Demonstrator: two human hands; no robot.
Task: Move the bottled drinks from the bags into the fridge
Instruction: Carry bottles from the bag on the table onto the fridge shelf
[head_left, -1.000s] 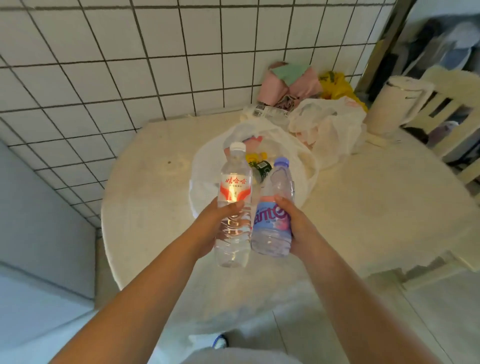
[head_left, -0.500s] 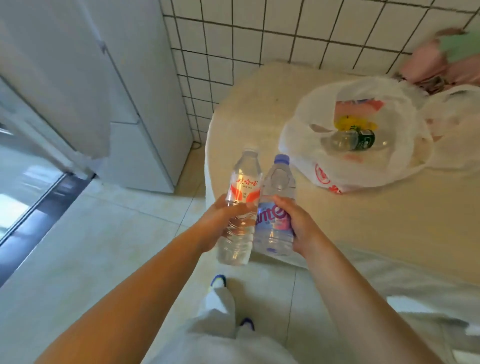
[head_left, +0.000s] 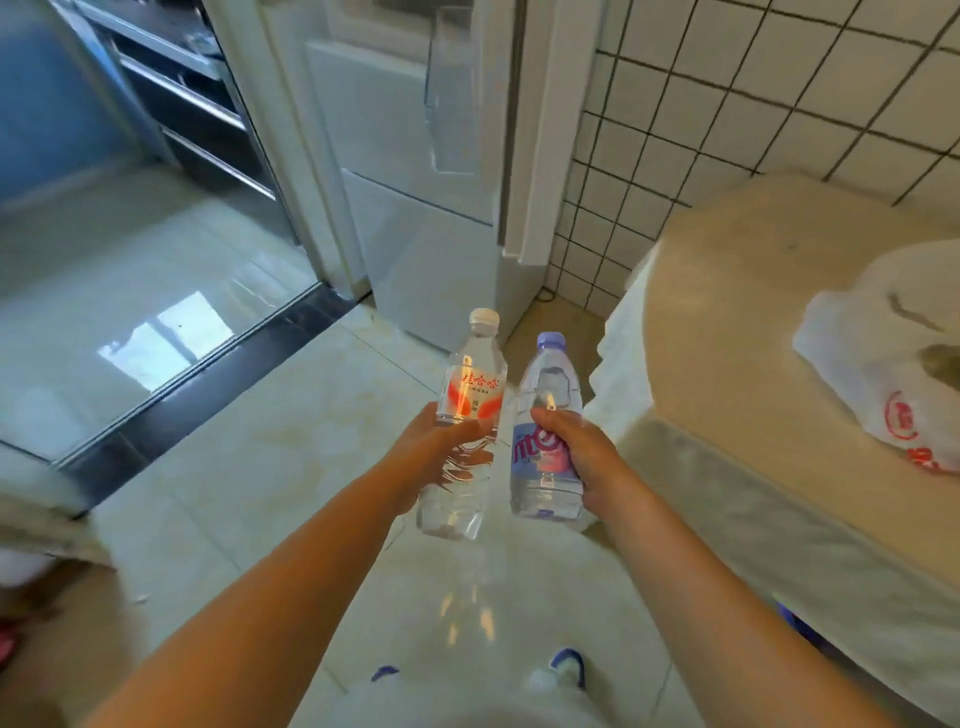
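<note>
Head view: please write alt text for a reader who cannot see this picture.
A person holds two water bottles upright: a red-label bottle in the left hand and a purple-label bottle in the right hand. A closed white fridge stands ahead. On the right, a white bag lies on a table.

You have 2 bottles (1 red-label bottle (head_left: 465, 410), 1 purple-label bottle (head_left: 545, 431)), 2 hands (left hand (head_left: 434, 457), right hand (head_left: 582, 457)), 1 plastic bag (head_left: 878, 358), 1 table (head_left: 737, 291), 1 fridge (head_left: 415, 171).
</note>
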